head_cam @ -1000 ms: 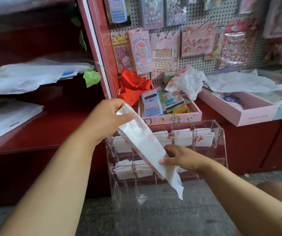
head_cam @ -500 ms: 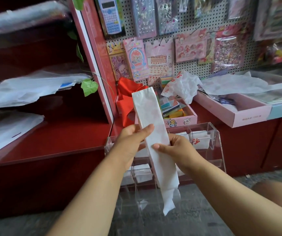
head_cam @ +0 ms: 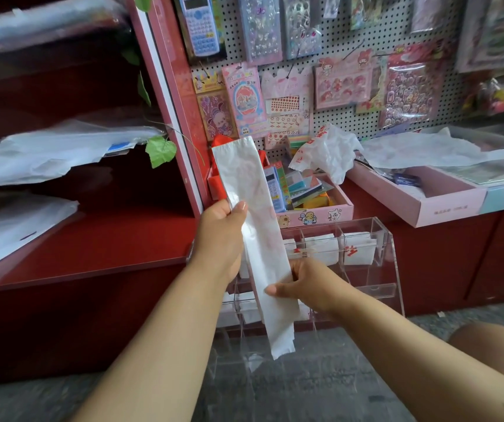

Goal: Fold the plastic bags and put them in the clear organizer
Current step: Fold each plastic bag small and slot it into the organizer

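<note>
bag (head_cam: 253, 226): thin crinkled white plastic, faint sheen | organizer (head_cam: 387, 248): clear glossy plastic | shelf (head_cam: 98, 248): smooth red gloss | pegboard (head_cam: 336, 41): matt, perforated

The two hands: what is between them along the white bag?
In the head view, only the bare folded strip of the plastic bag spans from the left hand to the right hand; the clear organizer shows behind it.

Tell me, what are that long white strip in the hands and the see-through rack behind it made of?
White strip: thin plastic film, it seems, crinkled, slightly translucent, its free end hanging limp. See-through rack: rigid clear plastic, probably acrylic, glossy, with sharp bright edges and folded bags visible through its walls.
</note>
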The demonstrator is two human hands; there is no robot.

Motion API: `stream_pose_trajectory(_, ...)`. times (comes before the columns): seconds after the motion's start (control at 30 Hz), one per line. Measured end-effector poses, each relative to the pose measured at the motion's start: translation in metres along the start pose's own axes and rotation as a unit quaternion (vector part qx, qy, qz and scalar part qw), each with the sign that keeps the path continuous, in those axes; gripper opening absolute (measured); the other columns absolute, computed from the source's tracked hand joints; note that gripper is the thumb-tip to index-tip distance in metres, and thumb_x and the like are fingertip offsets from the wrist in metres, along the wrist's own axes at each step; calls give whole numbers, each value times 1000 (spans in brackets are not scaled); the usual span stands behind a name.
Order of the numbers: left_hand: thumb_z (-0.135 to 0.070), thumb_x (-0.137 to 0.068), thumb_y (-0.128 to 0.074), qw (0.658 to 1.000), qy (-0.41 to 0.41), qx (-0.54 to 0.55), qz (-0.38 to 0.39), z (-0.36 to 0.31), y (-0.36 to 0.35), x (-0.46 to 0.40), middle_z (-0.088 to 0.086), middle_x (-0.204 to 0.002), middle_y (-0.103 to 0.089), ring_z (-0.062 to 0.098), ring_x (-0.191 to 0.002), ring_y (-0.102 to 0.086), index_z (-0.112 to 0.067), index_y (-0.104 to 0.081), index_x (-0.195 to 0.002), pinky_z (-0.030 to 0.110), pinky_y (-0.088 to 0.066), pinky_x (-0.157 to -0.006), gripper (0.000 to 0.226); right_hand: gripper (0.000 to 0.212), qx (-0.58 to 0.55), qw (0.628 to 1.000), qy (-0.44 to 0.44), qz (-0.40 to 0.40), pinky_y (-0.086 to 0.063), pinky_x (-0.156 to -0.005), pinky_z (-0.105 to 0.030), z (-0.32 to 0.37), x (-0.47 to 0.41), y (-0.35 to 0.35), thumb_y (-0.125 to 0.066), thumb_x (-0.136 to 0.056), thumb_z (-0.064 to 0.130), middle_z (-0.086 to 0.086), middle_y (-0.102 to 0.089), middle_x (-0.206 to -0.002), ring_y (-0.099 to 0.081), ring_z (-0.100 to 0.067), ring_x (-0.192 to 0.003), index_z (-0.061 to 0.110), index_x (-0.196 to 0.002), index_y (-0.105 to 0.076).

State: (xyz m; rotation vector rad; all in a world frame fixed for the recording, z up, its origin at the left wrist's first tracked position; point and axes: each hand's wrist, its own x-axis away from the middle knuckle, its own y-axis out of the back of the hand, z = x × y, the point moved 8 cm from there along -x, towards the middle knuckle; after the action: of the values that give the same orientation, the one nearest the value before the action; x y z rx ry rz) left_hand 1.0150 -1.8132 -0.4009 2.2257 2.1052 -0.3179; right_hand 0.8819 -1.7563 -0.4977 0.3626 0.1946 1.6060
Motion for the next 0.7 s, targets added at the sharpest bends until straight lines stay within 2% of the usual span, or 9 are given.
stream_pose_trajectory(0.1,-12,-100,-51,1000,7,7,2,-5,2,-4,16,-96,-63,26,-93,-56,-9,-65,-86,47,-48,-95,20,28,45,999,-2,25,-57,-85,-36,0,2,-5,-79,-79,31,-3,-75,-93,-70,-18,-89,8,-93,-71)
stream_pose_trajectory(0.13,-10,-101,-49,1000,7,13,10,-8,1,-3,20,-103,-66,29,-99,-59,-9,-66,-89,53,-45,-101,21,25,37,999,7,28,-58,-80,-31,3,3,-6,-79,-79,32,0,-74,-91,-70,-14,-86,12,-91,-71)
stream_pose_trajectory(0.2,-10,-102,-48,1000,11,8,24,-8,-2,1,24,-112,-67,32,-107,-61,-8,-66,-94,53,-46,-103,20,21,-27,999,42,14,-58,-73,-25,15,7,-5,-75,-82,33,4,-74,-90,-71,-9,-81,17,-94,-68)
stream_pose_trajectory(0.3,-9,-102,-46,999,17,10,51,-2,-7,9,11,-101,-70,22,-98,-63,-9,-66,-97,41,-52,-95,21,17,-148,981,108,-71,-56,-74,-39,31,8,13,-69,-88,23,-8,-72,-84,-67,-18,-75,6,-88,-67)
stream_pose_trajectory(0.37,-9,-100,-49,996,37,26,73,5,-10,18,7,-94,-72,19,-90,-67,-9,-67,-97,35,-56,-85,18,15,-201,964,128,-119,-53,-67,-37,36,11,23,-70,-86,18,-8,-68,-74,-61,-17,-69,6,-77,-66)
stream_pose_trajectory(0.43,-14,-95,-59,994,61,-9,89,18,-9,28,8,-93,-73,20,-85,-66,-7,-69,-98,31,-54,-75,12,16,-233,955,125,-135,-54,-72,-39,36,11,27,-71,-85,17,-16,-71,-82,-62,-19,-72,1,-83,-69)
stream_pose_trajectory(0.5,-17,-90,-67,990,79,-55,108,33,-7,36,10,-94,-76,22,-85,-69,-7,-72,-100,32,-54,-74,15,18,-236,954,117,-142,-56,-76,-42,34,12,29,-69,-87,16,-18,-73,-89,-65,-21,-75,-1,-89,-70)
stream_pose_trajectory(0.57,-19,-86,-72,988,71,-86,108,40,-5,41,15,-92,-75,26,-82,-68,-3,-73,-94,37,-55,-75,18,12,-237,955,112,-141,-58,-73,-37,33,12,29,-67,-88,17,-9,-75,-85,-68,-17,-73,5,-89,-71)
stream_pose_trajectory(0.7,-45,-69,-74,991,21,-107,79,38,1,40,14,-72,-56,21,-67,-44,6,-62,-82,38,-38,-67,54,10,-224,957,121,-138,-56,-62,-26,35,12,28,-65,-91,21,0,-75,-82,-69,-12,-72,15,-86,-71)
